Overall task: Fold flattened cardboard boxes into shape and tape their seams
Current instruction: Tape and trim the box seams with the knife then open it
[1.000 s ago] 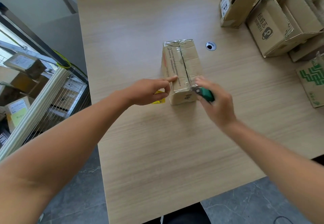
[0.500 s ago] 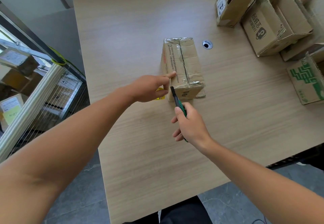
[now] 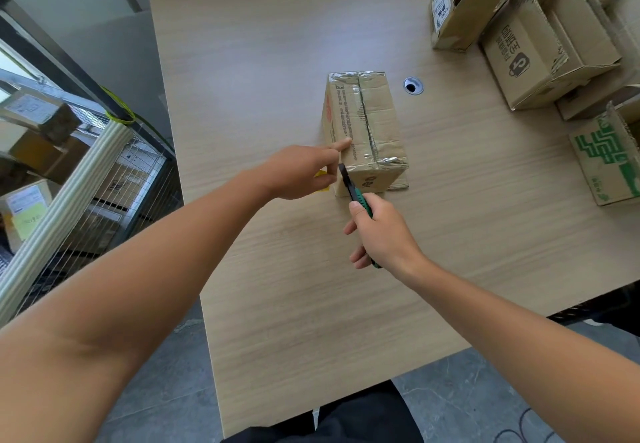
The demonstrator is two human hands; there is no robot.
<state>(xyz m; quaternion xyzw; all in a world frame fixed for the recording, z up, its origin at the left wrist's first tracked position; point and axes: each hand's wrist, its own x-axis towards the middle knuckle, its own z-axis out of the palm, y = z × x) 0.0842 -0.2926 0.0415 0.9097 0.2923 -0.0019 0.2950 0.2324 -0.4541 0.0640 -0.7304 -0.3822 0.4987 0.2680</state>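
While the right hand (image 3: 384, 234) grips a green knife (image 3: 354, 190) with its blade at the near left corner of the box (image 3: 375, 124), the cut would likely go best kept shallow and drawn away from the left hand (image 3: 298, 172), whose straight forefinger presses the top and grasps nothing. Standing mid-tabletop (image 3: 277, 61), the brown box looks closed, with shiny tape (image 3: 388, 163) along its top seam, crinkled over both ends.

A taped brown cardboard box (image 3: 367, 124) is set on a long pale wooden table (image 3: 277, 304). At its 1 o'clock a small round metal hole cover (image 3: 413, 86) is seen, at 2 o'clock open brown cardboard boxes (image 3: 540, 51) are piled, and at 6 o'clock a green plastic knife (image 3: 354, 194) is held.
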